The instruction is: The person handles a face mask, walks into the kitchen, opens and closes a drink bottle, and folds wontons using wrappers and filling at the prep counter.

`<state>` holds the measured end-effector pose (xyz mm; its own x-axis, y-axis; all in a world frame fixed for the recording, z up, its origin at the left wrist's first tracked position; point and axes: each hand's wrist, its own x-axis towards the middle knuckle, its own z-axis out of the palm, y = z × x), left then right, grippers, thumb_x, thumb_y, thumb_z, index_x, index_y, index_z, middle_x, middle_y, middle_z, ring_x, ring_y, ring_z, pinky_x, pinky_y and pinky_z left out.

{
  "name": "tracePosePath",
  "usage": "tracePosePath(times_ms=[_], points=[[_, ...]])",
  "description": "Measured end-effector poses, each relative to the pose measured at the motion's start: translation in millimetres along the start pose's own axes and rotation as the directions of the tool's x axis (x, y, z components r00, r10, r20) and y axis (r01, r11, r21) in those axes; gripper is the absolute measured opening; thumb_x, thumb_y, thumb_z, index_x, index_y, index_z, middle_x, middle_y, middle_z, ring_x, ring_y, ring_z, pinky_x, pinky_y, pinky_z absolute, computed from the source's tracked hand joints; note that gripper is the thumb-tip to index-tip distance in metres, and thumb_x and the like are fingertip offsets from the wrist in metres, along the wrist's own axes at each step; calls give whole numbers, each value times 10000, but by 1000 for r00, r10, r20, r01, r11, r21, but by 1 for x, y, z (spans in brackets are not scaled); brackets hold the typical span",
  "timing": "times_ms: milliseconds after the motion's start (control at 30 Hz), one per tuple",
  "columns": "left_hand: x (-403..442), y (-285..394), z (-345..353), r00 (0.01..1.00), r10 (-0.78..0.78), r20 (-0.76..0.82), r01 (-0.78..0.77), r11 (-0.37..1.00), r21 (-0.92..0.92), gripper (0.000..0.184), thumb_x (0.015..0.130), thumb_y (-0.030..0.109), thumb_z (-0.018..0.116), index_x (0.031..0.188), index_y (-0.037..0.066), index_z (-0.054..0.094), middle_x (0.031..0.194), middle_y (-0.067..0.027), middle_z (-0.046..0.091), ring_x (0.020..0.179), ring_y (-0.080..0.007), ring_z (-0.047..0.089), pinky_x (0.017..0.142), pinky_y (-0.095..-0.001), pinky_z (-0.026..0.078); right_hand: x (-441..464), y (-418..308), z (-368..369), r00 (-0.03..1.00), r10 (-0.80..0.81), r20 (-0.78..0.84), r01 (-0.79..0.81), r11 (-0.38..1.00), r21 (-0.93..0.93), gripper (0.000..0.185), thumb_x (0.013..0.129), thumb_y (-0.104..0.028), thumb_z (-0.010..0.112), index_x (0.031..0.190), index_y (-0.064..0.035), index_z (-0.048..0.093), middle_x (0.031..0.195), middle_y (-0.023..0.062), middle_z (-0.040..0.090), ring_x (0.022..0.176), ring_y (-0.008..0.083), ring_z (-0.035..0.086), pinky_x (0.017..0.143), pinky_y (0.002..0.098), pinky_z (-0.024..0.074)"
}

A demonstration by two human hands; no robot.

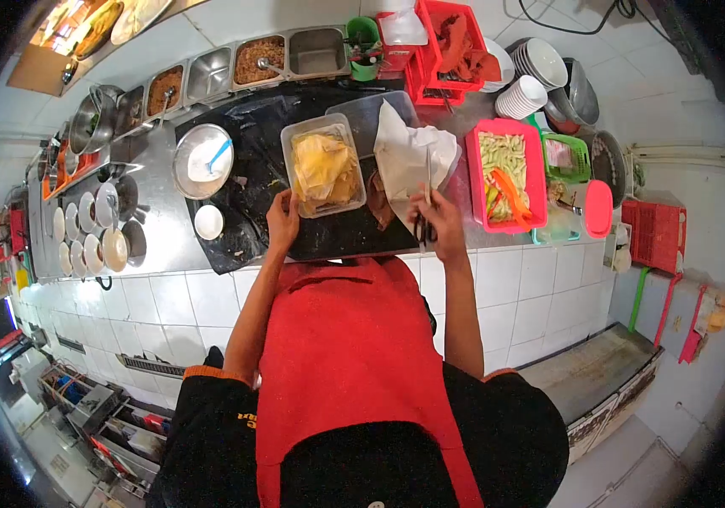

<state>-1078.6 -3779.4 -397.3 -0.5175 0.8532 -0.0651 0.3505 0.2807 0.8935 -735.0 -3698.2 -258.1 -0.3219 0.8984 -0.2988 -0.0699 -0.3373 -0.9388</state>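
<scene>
My left hand (283,222) touches the lower left edge of a clear plastic container (289,144) that holds thin yellow sheets (326,165). On the right, my right hand (437,222) is closed round the dark handles of scissors (428,173), whose blades point away from me over a white cloth or paper (405,144). A brown piece (379,203) lies between the container and my right hand. Behind the container and the white sheet, part of a clear lid or tray (354,110) shows on the black work surface (252,118).
At the left are a steel bowl of white powder (203,161), a small white bowl (208,222) and several cups (91,254). Metal food pans (210,74) line the back. A pink tub of cut vegetables (479,169) and stacked white bowls (521,98) stand right.
</scene>
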Motion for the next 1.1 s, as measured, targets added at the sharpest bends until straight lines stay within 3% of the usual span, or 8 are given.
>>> tracePosePath(times_ms=[267, 367, 533, 600, 667, 800, 933, 1100], points=[[-44, -11, -39, 966, -223, 128, 217, 974, 61, 420, 975, 172, 696, 1313, -38, 564, 1263, -228, 662, 1110, -324, 679, 953, -416, 533, 191, -92, 55, 942, -156, 296, -59, 794, 605, 508, 1080, -359, 473, 1271, 83, 636, 1204, 196, 708, 1135, 366, 678, 1005, 404, 532], [-71, -22, -51, 989, 70, 128, -128, 839, 529, 605, 892, 153, 738, 1397, -50, 474, 1525, -288, 420, 1442, -447, 382, 1196, -516, 332, 250, -125, 78, 964, -140, 225, -62, 708, 704, 662, 1089, -388, 417, 1372, 211, 423, 1364, 373, 540, 1277, 479, 565, 1161, 512, 437], [-100, -24, -69, 983, 103, 152, -170, 827, 536, 464, 915, 112, 718, 1338, 6, 560, 1563, -214, 429, 1495, -419, 337, 1205, -495, 350, 302, -115, 69, 945, -52, 323, -208, 669, 714, 683, 1087, -366, 372, 1349, 266, 373, 1375, 426, 510, 1293, 505, 536, 1179, 534, 415], [-111, -26, -77, 986, 116, 118, -159, 853, 498, 426, 912, 79, 708, 1310, 4, 579, 1551, -200, 456, 1501, -416, 335, 1216, -492, 339, 310, -88, 44, 756, -281, 591, -374, 556, 742, 573, 1092, -277, 390, 1339, 240, 407, 1398, 390, 514, 1302, 465, 546, 1180, 524, 417], [-120, -42, -85, 982, 176, 74, -190, 924, 332, 367, 898, 47, 677, 1257, 5, 613, 1478, -198, 531, 1447, -398, 410, 1188, -473, 360, 250, -98, 67, 975, -65, 211, -58, 845, 531, 499, 1078, -221, 495, 1448, 110, 448, 1501, 267, 484, 1356, 341, 518, 1176, 461, 420], [-136, -49, -114, 986, 65, -156, -4, 931, 366, 350, 890, 27, 654, 1236, 2, 610, 1347, -182, 608, 1336, -384, 498, 1129, -466, 407, 195, -18, 28, 840, -24, 542, -345, 749, 566, 412, 1050, -234, 605, 1397, -18, 559, 1313, 94, 626, 1121, 167, 611, 963, 302, 490], [-131, -63, -131, 859, -55, -510, 280, 883, 376, 331, 915, 26, 630, 1241, -12, 588, 1292, -198, 596, 1252, -409, 514, 1092, -481, 405, 113, 4, 90, 778, 262, 572, -367, 927, 74, 323, 1019, -205, 666, 1276, -11, 639, 1049, 26, 710, 845, 126, 664, 702, 260, 526], [-94, -77, -131, 870, 15, -493, 257, 839, 480, 506, 962, 174, 671, 1384, -47, 499, 1484, -243, 468, 1395, -434, 407, 1188, -502, 323, 88, 68, 182, 748, 201, 632, 128, 891, -435, 295, 1000, -207, 694, 1250, -52, 672, 1060, 68, 734, 863, 136, 687, 737, 276, 557]])
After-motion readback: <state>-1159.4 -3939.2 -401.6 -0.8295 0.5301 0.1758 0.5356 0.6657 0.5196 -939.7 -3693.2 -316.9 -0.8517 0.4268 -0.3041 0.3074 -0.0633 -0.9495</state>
